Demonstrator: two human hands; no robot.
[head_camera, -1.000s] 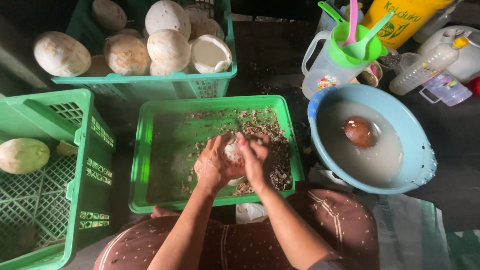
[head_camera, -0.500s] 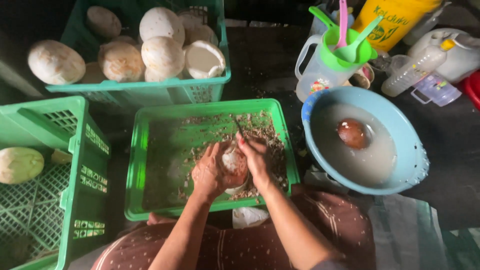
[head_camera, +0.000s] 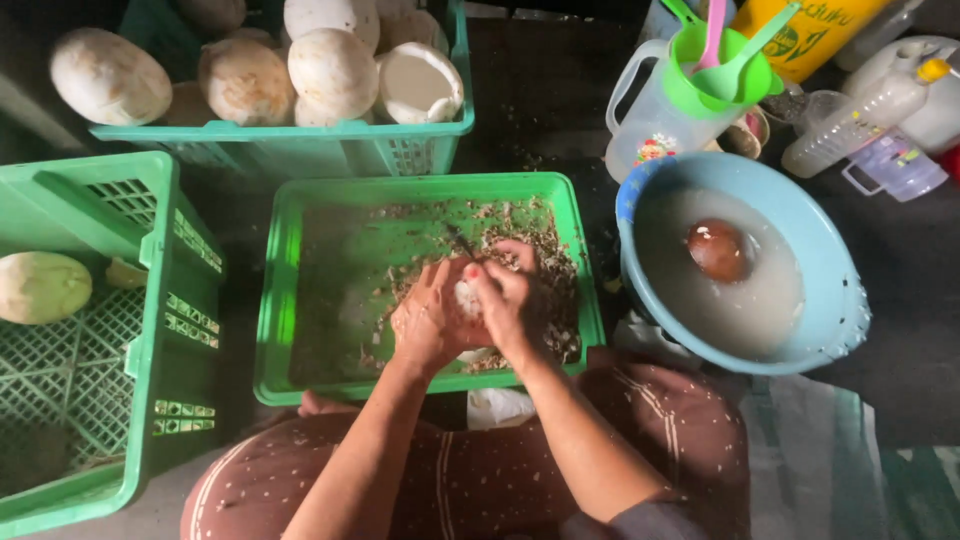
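Dark ground carries the shallow green tray, the landmark for all else; over its right half the left hand and right hand close together around a pale peeled coconut, a thin dark blade poking out beyond the fingers; compared with a second ago the hands sit a little nearer the tray's near rim and the coconut shows less; right of the tray a blue basin holds cloudy water and a brown coconut; beyond the tray a teal crate holds peeled ones
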